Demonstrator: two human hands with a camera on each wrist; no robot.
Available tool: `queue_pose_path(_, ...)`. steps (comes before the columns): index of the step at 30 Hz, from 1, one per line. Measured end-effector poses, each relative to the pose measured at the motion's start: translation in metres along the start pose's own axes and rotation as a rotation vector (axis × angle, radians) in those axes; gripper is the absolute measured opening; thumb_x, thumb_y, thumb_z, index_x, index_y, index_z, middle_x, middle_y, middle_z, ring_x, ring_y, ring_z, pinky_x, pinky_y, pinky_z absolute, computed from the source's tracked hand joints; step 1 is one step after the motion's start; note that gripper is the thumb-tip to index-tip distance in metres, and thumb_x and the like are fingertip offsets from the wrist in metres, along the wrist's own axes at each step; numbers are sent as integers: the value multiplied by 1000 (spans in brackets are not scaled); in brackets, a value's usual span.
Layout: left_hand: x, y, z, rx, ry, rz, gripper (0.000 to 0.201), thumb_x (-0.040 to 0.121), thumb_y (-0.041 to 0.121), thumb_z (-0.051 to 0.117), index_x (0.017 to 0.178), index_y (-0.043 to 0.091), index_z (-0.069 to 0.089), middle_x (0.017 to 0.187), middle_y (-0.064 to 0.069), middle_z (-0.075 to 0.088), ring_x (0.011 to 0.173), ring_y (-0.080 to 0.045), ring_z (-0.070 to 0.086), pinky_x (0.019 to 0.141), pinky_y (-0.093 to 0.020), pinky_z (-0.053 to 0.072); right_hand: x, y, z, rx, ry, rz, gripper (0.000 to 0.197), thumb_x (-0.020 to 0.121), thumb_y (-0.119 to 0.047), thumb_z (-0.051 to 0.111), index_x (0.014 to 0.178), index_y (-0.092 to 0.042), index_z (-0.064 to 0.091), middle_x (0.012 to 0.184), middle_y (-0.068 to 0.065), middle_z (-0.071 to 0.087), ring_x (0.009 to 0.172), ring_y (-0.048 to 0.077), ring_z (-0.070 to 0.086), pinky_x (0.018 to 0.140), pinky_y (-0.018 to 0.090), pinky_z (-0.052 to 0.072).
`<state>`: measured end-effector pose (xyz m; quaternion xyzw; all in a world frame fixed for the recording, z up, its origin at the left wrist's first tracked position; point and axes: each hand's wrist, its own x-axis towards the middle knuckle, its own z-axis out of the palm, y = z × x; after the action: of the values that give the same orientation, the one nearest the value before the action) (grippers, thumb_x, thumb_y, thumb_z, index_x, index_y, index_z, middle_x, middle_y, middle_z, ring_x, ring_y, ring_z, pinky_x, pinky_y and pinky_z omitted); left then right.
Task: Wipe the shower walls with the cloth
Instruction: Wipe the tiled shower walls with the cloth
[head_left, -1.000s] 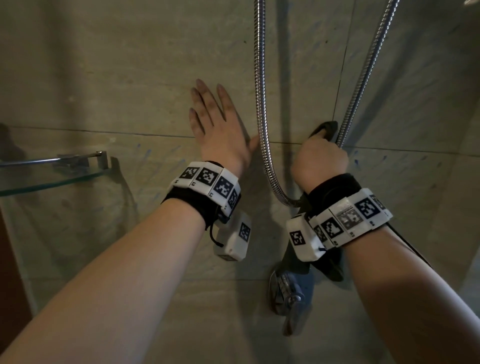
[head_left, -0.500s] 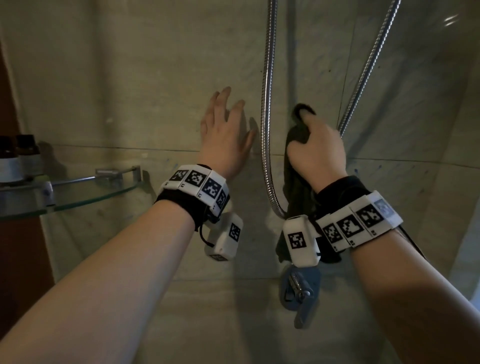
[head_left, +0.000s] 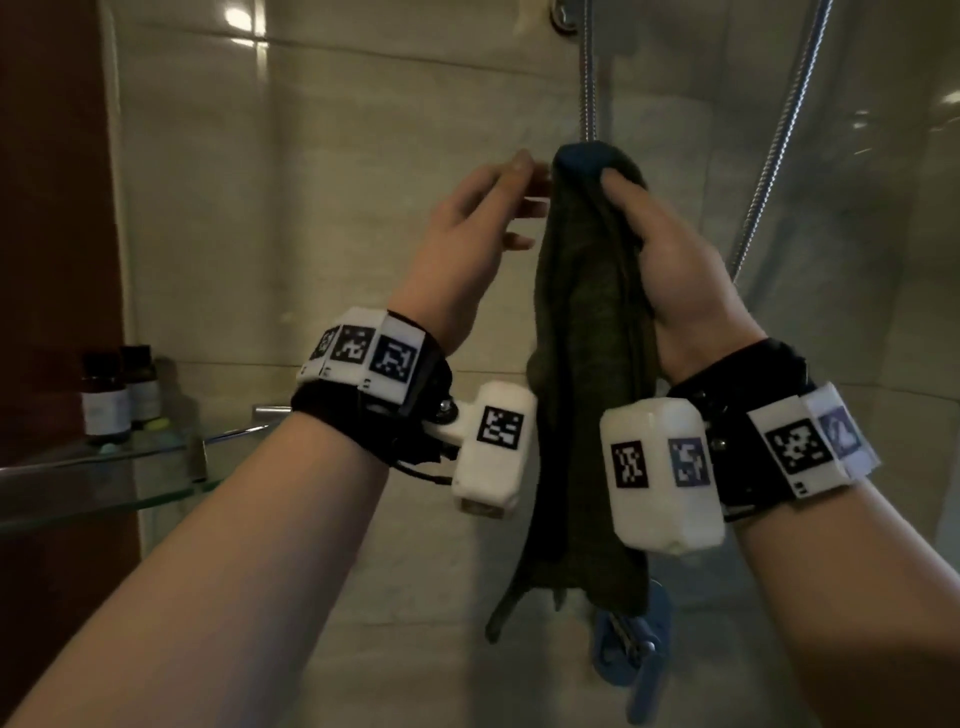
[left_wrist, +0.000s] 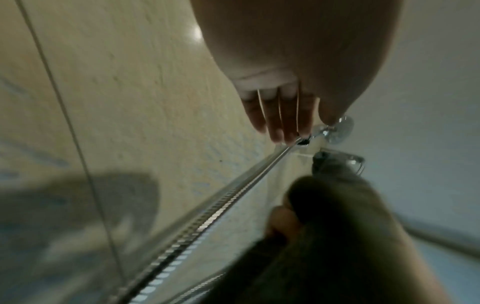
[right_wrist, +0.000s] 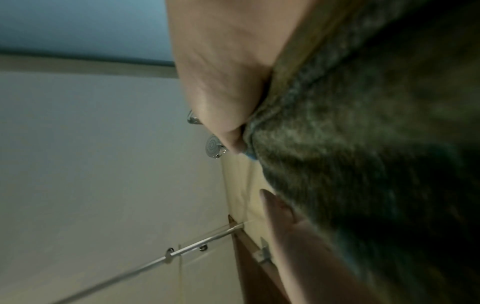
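A dark green cloth (head_left: 589, 332) hangs long in front of the beige tiled shower wall (head_left: 322, 171). My right hand (head_left: 660, 244) grips it near its top, thumb on the front; in the right wrist view the cloth (right_wrist: 363, 144) fills the right side beside the thumb. My left hand (head_left: 483, 223) is off the wall, just left of the cloth's top, fingers straight and loosely spread toward it; whether they touch it I cannot tell. In the left wrist view the left hand's fingers (left_wrist: 280, 115) point up along the wall, the cloth (left_wrist: 337, 216) below them.
A metal shower hose (head_left: 589, 67) runs down the wall behind the cloth, and a second run of the hose (head_left: 779, 130) slants at the right. A glass corner shelf (head_left: 93, 473) with small brown bottles (head_left: 111, 395) is at left. A chrome tap (head_left: 628, 649) sits below.
Both hands have risen. The right hand lifted the cloth off the wall so it hangs free. The left hand left the wall and moved toward the cloth's top.
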<state>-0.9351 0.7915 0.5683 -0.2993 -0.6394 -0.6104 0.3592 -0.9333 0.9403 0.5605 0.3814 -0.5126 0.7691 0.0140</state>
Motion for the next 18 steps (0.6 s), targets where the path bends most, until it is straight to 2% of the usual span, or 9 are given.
queue_pose_path(2, 0, 10, -4, -101, -91, -56, 41, 99, 42, 35, 110, 16, 65, 112, -6, 66, 111, -21, 59, 95, -36, 44, 1, -1, 10, 64, -75, 38, 37, 99, -35, 44, 116, -7, 60, 89, 9, 66, 75, 18, 64, 66, 30, 53)
queue_pose_path(4, -2, 17, -9, -165, -133, -111, 47, 99, 43, 32, 115, 11, 62, 119, -13, 63, 120, -29, 53, 108, -46, 36, 2, -1, 16, 64, -135, 54, 38, 99, -34, 41, 116, -6, 60, 92, 9, 67, 78, 18, 65, 68, 30, 54)
queue_pose_path(7, -5, 23, -22, -204, -158, -174, 53, 101, 39, 33, 130, -1, 51, 132, -26, 51, 127, -38, 45, 113, -51, 29, 4, 0, 24, 51, -207, 119, 37, 97, -32, 43, 107, -4, 65, 90, 11, 70, 77, 19, 68, 69, 29, 57)
queue_pose_path(9, -7, 22, -32, -205, -168, -179, 46, 97, 33, 43, 126, -1, 54, 122, -27, 55, 118, -39, 50, 107, -46, 35, 6, 0, 26, 44, -230, 120, 36, 93, -28, 47, 105, 0, 66, 94, 15, 70, 81, 22, 69, 74, 30, 58)
queue_pose_path(10, -8, 22, -36, -211, -151, -179, 38, 94, 28, 49, 118, 0, 58, 111, -22, 60, 105, -36, 55, 97, -40, 44, 8, 0, 25, 3, -235, 100, 36, 93, -26, 47, 108, 2, 64, 98, 17, 69, 84, 23, 68, 78, 32, 57)
queue_pose_path(12, -11, 21, -44, -220, -119, -188, 14, 92, 14, 55, 98, 5, 63, 85, -7, 64, 78, -17, 58, 71, -23, 47, 10, -3, 20, -145, -245, 55, 35, 95, -23, 47, 113, 4, 61, 102, 19, 66, 89, 25, 67, 82, 34, 55)
queue_pose_path(13, -12, 20, -47, -210, -117, -192, 10, 92, 10, 53, 91, 8, 63, 75, -1, 65, 69, -10, 58, 64, -19, 45, 10, -5, 18, -238, -229, 31, 32, 94, -22, 49, 110, 2, 63, 100, 18, 67, 88, 25, 67, 81, 33, 55)
queue_pose_path(15, -12, 17, -52, -178, -113, -199, 14, 94, 8, 51, 85, 10, 61, 66, 5, 66, 59, -4, 59, 58, -16, 47, 11, -7, 14, -404, -166, -30, 27, 86, -25, 60, 97, -2, 68, 86, 12, 70, 77, 19, 67, 72, 28, 55)
queue_pose_path(18, -9, 17, -55, -196, -72, -206, 14, 95, 9, 51, 86, 11, 62, 69, 3, 66, 64, -8, 61, 61, -18, 49, 16, -3, 6, -591, -98, -96, 44, 69, -36, 69, 92, 1, 69, 80, 11, 68, 71, 16, 63, 67, 27, 51)
